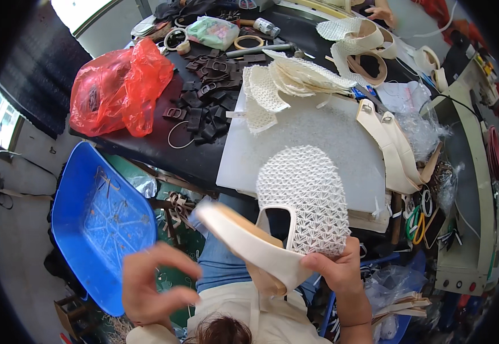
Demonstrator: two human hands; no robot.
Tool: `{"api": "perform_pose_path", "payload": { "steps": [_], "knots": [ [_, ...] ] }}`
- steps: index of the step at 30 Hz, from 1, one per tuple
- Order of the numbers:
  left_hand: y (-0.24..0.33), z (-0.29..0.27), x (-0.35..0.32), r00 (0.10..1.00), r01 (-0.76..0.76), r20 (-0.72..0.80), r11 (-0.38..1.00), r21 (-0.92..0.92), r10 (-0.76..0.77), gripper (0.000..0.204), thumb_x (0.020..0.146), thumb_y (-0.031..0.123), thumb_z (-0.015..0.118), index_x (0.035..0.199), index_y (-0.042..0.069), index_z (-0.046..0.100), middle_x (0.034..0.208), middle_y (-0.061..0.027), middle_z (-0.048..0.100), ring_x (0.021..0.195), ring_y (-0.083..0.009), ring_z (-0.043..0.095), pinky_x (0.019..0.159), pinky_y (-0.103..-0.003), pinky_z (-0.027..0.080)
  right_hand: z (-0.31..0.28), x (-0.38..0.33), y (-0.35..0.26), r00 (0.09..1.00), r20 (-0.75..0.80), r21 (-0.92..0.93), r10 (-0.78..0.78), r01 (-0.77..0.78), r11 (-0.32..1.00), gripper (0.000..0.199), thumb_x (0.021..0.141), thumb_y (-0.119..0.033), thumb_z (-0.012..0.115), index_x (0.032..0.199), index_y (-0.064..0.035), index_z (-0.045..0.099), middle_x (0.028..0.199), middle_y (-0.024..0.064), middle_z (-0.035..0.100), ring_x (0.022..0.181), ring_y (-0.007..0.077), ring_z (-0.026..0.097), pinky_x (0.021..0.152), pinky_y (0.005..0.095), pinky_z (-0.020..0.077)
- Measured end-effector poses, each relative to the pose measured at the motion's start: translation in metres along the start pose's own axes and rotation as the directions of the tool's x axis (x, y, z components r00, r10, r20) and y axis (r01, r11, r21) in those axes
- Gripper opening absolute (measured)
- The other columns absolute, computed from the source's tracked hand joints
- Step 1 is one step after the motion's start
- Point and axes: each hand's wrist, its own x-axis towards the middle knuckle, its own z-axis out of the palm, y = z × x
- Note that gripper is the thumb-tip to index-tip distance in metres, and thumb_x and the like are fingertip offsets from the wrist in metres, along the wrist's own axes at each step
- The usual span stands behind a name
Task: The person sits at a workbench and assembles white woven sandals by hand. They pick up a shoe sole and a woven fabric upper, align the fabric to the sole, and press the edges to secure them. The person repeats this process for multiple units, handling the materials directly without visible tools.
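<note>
The right hand is closed on the lower corner of a woven white shoe upper, with the thumb pressed near the place where the woven part meets a cream band. From this grip, the woven part rises toward between eleven and twelve o'clock, its long axis the same way, while the band goes out toward ten o'clock and ends in a blurred tip. This tip is nearer to the left hand and lies at one o'clock from it. The left hand holds nothing that can be seen; its fingers are bent, the thumb is apart, and it does not touch the upper.

The upper is held over the person's lap, and in view it covers the near edge of a pale board; whether they touch, one cannot tell. Beyond, toward twelve o'clock, woven pieces are piled. Dark buckled straps lie at eleven o'clock on the black bench. A blue tub stands at eleven o'clock from the left hand.
</note>
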Motion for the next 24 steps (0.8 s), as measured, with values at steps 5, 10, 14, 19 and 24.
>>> {"api": "perform_pose_path", "payload": {
  "steps": [5,10,14,19,24],
  "knots": [
    [-0.010,0.063,0.026,0.985,0.169,0.114,0.818,-0.549,-0.127,0.042,0.077,0.013,0.073,0.112,-0.002,0.055,0.105,-0.0118,0.062,0.097,-0.0181,0.060,0.085,-0.030,0.047,0.027,0.000,-0.017,0.920,0.017,-0.406,-0.391,0.364,0.838,0.027,0.070,-0.012,0.077,0.093,-0.0007,0.067,0.093,0.0098,0.067,0.082,0.0199,0.065,0.073,0.0299,0.0500],
    [-0.022,0.091,0.042,0.985,0.079,0.003,0.430,-0.899,-0.175,0.036,0.083,0.009,0.065,0.115,-0.003,0.055,0.107,-0.0116,0.061,0.094,-0.0151,0.060,0.080,-0.028,0.050,0.020,-0.018,-0.006,0.988,-0.124,-0.144,-0.097,0.079,0.986,0.038,0.068,-0.011,0.080,0.101,-0.0001,0.064,0.103,0.0109,0.064,0.099,0.0212,0.060,0.083,0.0308,0.0467],
    [-0.032,0.102,0.052,0.958,0.189,0.056,0.472,-0.861,-0.280,0.028,0.082,0.006,0.064,0.106,-0.005,0.058,0.102,-0.0134,0.063,0.095,-0.0185,0.061,0.086,-0.034,0.048,0.014,-0.016,0.002,0.979,-0.177,0.019,-0.103,0.108,0.994,0.063,0.070,-0.006,0.077,0.124,0.0034,0.045,0.114,0.0105,0.057,0.102,0.0165,0.056,0.085,0.0301,0.0463],
    [-0.035,0.109,0.055,0.956,0.149,0.006,0.467,-0.872,-0.294,0.027,0.084,0.005,0.061,0.108,-0.006,0.057,0.102,-0.0141,0.064,0.094,-0.0187,0.061,0.084,-0.033,0.048,-0.002,-0.022,0.005,0.983,-0.099,0.063,0.154,-0.148,0.987,0.036,0.074,-0.001,0.072,0.107,0.0044,0.060,0.102,0.0099,0.064,0.091,0.0133,0.060,0.081,0.0271,0.0476],
    [-0.033,0.112,0.059,0.950,0.156,-0.009,0.496,-0.854,-0.314,0.025,0.084,0.007,0.061,0.106,-0.006,0.058,0.098,-0.0128,0.064,0.091,-0.0172,0.061,0.080,-0.030,0.049,0.000,-0.023,0.009,0.987,-0.158,-0.138,0.027,-0.049,0.989,0.027,0.073,-0.003,0.073,0.099,0.0003,0.066,0.089,0.0067,0.068,0.077,0.0092,0.062,0.067,0.0237,0.0490]
  ]
}}
